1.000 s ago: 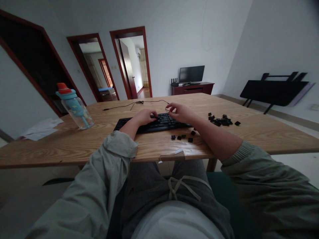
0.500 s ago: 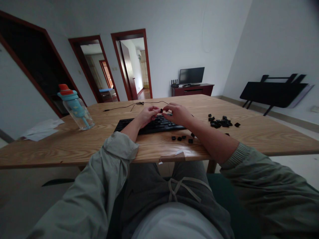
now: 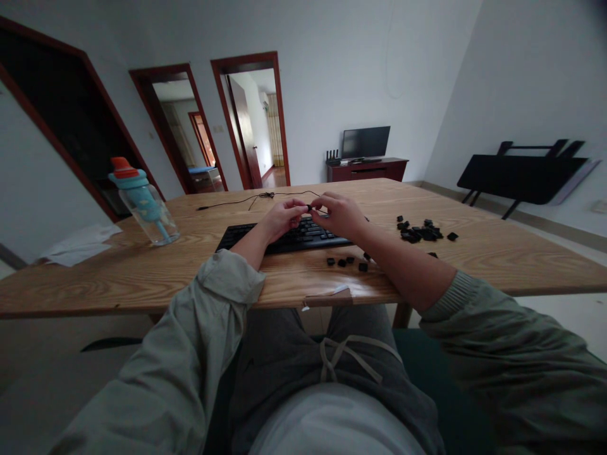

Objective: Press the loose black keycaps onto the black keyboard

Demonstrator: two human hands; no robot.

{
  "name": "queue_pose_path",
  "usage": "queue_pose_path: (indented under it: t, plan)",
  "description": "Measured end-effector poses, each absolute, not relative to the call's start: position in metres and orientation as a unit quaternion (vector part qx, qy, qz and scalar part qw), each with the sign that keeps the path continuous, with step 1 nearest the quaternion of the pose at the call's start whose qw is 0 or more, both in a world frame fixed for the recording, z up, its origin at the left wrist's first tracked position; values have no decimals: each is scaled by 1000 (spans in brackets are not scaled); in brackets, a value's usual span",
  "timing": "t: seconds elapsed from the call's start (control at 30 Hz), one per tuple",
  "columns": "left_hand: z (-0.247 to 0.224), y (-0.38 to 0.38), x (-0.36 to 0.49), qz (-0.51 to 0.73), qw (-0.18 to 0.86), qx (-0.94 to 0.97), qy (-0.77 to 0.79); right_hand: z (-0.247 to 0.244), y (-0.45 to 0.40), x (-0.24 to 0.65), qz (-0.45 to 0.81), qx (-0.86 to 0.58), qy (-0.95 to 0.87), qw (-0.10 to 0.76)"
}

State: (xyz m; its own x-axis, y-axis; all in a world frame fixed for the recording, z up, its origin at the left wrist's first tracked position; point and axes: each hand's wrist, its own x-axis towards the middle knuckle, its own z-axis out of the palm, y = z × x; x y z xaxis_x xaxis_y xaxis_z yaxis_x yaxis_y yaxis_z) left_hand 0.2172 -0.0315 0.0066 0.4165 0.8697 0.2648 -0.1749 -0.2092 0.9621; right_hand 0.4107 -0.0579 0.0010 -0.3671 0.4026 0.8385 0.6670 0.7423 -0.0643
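A small black keycap (image 3: 310, 207) is pinched between the fingertips of my left hand (image 3: 283, 218) and my right hand (image 3: 337, 215). Both hands are closed around it, just above the black keyboard (image 3: 307, 234), whose middle they partly cover. Several loose keycaps (image 3: 342, 262) lie in front of the keyboard, near my right forearm. A larger heap of black keycaps (image 3: 420, 232) rests on the wooden table (image 3: 203, 278) to the right of that forearm.
A clear bottle (image 3: 149, 212) with a blue and red lid stands at the left, beside white paper (image 3: 83, 245). The black cable (image 3: 268, 195) runs behind the keyboard. Brown tape (image 3: 332, 298) is on the table's front edge.
The keycap has turned slightly between my fingertips and shows less of itself. Otherwise both hands keep their place over the keyboard, and the view has shifted a little.
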Motion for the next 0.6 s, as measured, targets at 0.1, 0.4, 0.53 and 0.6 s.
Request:
queue_pose_path:
  t: [0.1, 0.4, 0.53, 0.6]
  plan:
    - [8, -33, 218, 454, 577, 620, 276, 0, -59, 411, -170, -313, -823, 443]
    - [6, -27, 213, 436, 567, 646, 265, 1, -58, 410, -128, -344, -809, 459]
    - [6, -28, 215, 456, 555, 636, 282, 0, -58, 409, -123, -345, -806, 464]
    - [7, -30, 217, 463, 549, 632, 292, -1, -58, 408, -123, -349, -806, 462]
